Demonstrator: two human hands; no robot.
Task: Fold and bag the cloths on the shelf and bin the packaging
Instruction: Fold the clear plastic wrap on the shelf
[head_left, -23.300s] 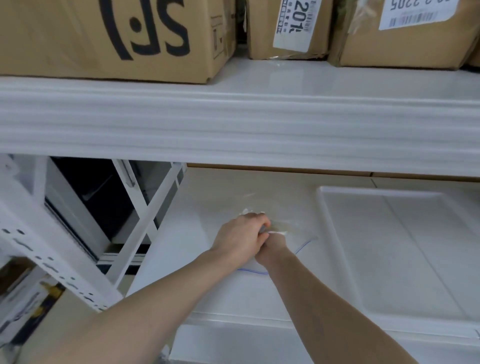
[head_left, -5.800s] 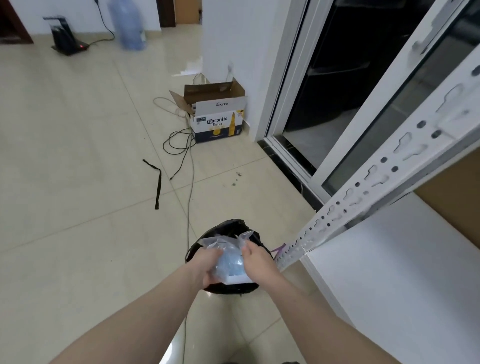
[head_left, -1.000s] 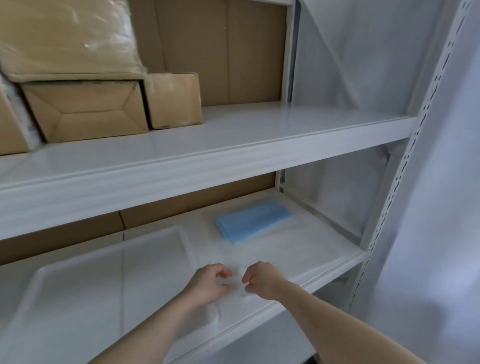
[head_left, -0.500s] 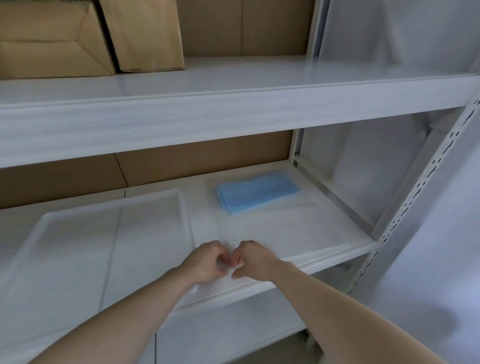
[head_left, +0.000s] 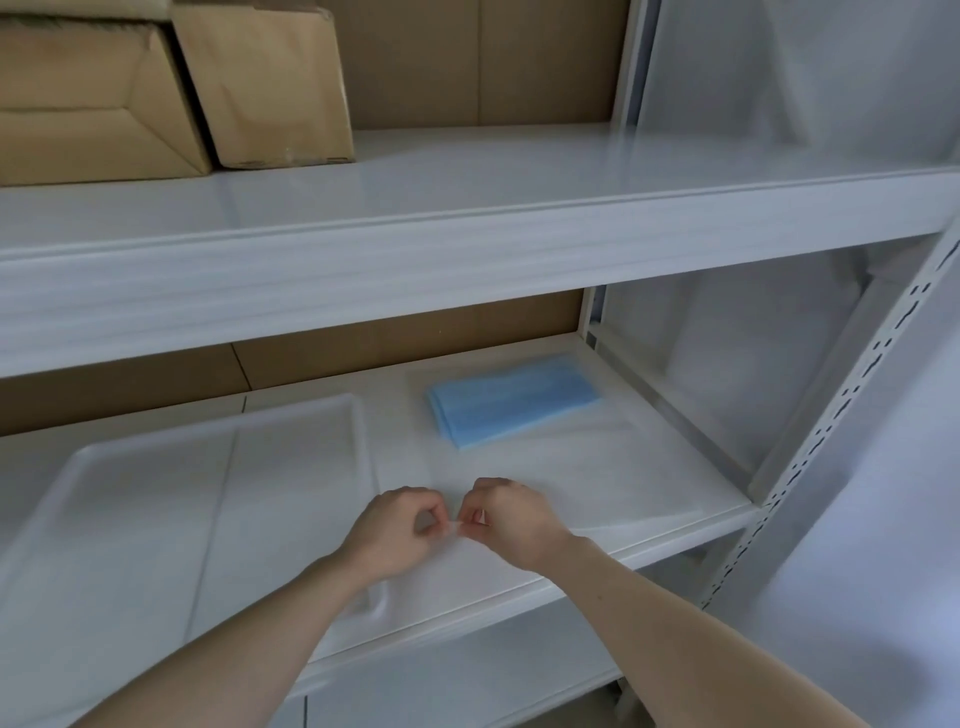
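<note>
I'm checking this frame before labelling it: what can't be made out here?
Head view only:
- What the left hand and right hand pinch between them: thin, clear, almost invisible against the white shelf; the curled fingers hide it.
- How many layers the blue cloth has: too blurred to count.
- The boxes on the upper shelf: cut off by the top edge.
- The tray: its left end runs out of frame.

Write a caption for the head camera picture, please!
Both hands, left hand and right hand, pinch a clear bag beside blue cloths.
</note>
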